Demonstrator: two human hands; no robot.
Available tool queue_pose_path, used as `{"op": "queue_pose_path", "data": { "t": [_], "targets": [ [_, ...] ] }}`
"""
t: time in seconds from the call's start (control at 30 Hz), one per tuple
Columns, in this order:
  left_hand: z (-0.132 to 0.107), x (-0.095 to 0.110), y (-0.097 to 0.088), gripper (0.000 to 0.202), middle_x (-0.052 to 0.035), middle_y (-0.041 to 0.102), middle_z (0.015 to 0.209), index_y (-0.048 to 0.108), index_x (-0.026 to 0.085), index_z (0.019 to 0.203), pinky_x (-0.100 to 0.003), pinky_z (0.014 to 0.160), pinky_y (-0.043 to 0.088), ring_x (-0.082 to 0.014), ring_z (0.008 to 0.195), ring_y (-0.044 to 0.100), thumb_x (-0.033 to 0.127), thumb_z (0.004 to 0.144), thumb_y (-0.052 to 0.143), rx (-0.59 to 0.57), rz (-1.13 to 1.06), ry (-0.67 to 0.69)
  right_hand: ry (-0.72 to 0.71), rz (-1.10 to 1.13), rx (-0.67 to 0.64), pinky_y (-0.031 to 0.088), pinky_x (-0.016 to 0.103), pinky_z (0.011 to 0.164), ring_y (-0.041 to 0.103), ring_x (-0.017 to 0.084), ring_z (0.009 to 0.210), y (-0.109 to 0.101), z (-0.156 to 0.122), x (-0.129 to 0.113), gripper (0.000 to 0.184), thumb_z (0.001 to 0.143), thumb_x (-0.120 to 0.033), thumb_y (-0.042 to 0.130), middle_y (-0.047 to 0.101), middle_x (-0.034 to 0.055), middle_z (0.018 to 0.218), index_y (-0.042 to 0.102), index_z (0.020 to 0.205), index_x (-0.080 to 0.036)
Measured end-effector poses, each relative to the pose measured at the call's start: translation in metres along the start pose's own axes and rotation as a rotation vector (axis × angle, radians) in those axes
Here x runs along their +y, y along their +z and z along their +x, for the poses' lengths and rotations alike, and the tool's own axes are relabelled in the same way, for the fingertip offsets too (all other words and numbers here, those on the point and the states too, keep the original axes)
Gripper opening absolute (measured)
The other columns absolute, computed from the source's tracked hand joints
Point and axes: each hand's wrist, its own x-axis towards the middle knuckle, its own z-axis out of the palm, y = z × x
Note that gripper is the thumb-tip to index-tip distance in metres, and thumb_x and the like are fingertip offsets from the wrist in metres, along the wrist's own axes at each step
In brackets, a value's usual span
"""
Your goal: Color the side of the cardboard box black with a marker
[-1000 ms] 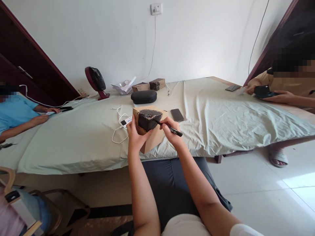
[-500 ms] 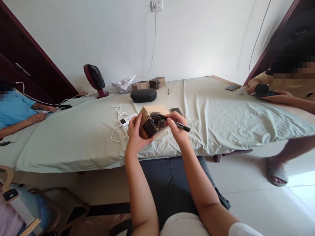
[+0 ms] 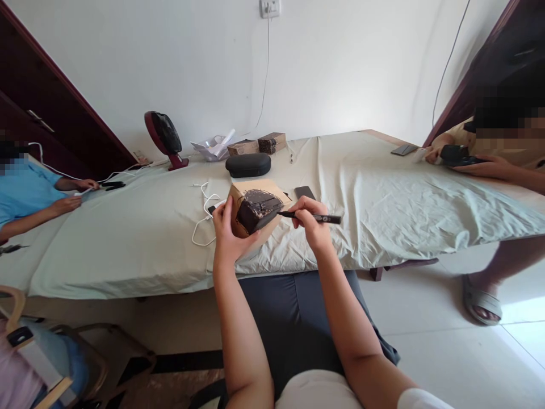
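A brown cardboard box (image 3: 268, 184) is tilted above the near edge of the table, its upper faces largely covered in dark black scribble. My left hand (image 3: 230, 227) is wrapped round the box's left side and lower corner. In my right hand (image 3: 313, 224) a black marker pen (image 3: 330, 218) is pinched, with its tip at the right side of the blackened area. Whether the tip touches the cardboard I cannot tell. A dark phone (image 3: 304, 193) lies just behind my right hand, and a white cable (image 3: 199, 233) curls to the left of the box.
Farther back on the green-covered table (image 3: 128, 238) are a black zip case (image 3: 248, 165), two scribbled boxes (image 3: 272, 143), a plastic bag (image 3: 213, 147) and a red fan (image 3: 164, 136). People sit at the left and right; the right one holds a dark device (image 3: 457, 156).
The box has turned and shifted slightly left in my left hand, showing more of its blackened faces. My right hand has moved a little right and down with the marker pen.
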Motion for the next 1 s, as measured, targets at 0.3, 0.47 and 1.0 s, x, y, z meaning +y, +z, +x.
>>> {"op": "queue_pose_path", "data": {
  "t": [0.3, 0.47, 1.0],
  "targets": [
    [0.006, 0.035, 0.020, 0.100, -0.0188, 0.043, 0.151, 0.041, 0.031, 0.165, -0.070, 0.117, 0.037, -0.0478, 0.141, 0.046, 0.044, 0.074, 0.081, 0.096, 0.357, -0.269, -0.245, -0.374, -0.179, 0.041, 0.027, 0.061, 0.056, 0.013, 0.059, 0.048, -0.020, 0.008, 0.015, 0.092, -0.031, 0.062, 0.066, -0.0022, 0.075, 0.064, 0.106, -0.026],
    [0.005, 0.042, 0.032, 0.092, -0.0189, 0.045, 0.146, 0.046, 0.032, 0.163, -0.071, 0.113, 0.040, -0.0486, 0.135, 0.047, 0.045, 0.078, 0.080, 0.151, 0.365, -0.246, -0.173, -0.384, -0.101, 0.039, 0.028, 0.060, 0.053, 0.014, 0.059, 0.050, -0.017, 0.011, 0.006, 0.092, -0.031, 0.061, 0.063, -0.0017, 0.073, 0.060, 0.096, -0.026],
    [0.000, 0.038, 0.021, 0.115, -0.0165, 0.039, 0.153, 0.045, 0.031, 0.160, -0.063, 0.125, 0.033, -0.0442, 0.145, 0.042, 0.036, 0.057, 0.097, -0.015, 0.268, 0.007, -0.138, -0.227, 0.305, 0.041, 0.030, 0.060, 0.050, 0.014, 0.059, 0.040, -0.016, 0.001, 0.013, 0.088, -0.023, 0.059, 0.056, -0.0024, 0.066, 0.052, 0.077, -0.025]
  ]
}}
